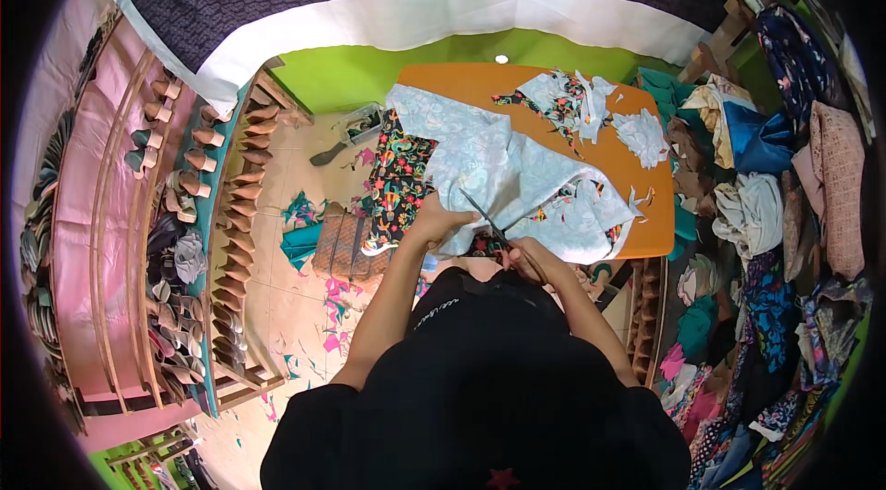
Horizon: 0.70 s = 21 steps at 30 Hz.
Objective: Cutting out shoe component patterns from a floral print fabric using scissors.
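A floral fabric, pale bluish white on its back and black with bright flowers on its front, lies spread and partly folded over an orange table. At its near left part, my left hand grips the cloth, thumb stretched toward the right. My right hand is closed around the handles of a pair of scissors. The blades point up and to the left over the pale side, close to my left thumb. Parts of the handles are hidden by my fingers.
Cut scraps and pale offcuts lie on the table's far right. Piled fabrics crowd the right side. Wooden racks with shoe forms stand at the left. Coloured scraps litter the floor beside a brown patterned piece.
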Tool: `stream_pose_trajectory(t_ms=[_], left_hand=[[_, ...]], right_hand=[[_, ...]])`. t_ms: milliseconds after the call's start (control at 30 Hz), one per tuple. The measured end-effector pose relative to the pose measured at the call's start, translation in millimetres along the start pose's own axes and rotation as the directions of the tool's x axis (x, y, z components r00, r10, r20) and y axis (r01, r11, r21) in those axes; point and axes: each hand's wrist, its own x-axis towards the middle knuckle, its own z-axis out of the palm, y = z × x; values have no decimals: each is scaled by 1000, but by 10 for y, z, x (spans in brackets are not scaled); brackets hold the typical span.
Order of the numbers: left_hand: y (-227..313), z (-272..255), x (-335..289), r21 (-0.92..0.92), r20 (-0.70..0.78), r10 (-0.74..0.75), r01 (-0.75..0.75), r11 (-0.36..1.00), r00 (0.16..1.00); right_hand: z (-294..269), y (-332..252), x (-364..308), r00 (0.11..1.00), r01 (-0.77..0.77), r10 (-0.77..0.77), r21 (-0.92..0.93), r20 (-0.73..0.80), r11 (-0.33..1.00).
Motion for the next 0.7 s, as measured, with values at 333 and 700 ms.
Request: stream_pose_trajectory(t_ms=[333, 700], left_hand=[[-59, -60, 18, -333, 12, -33, 35, 942, 999], [-69, -168, -54, 17, 72, 52, -53, 998, 996]], right_hand=[[62, 153, -57, 987, -97, 42, 379, 152, 920], [83, 117, -72, 995, 44, -60, 187, 85, 981]])
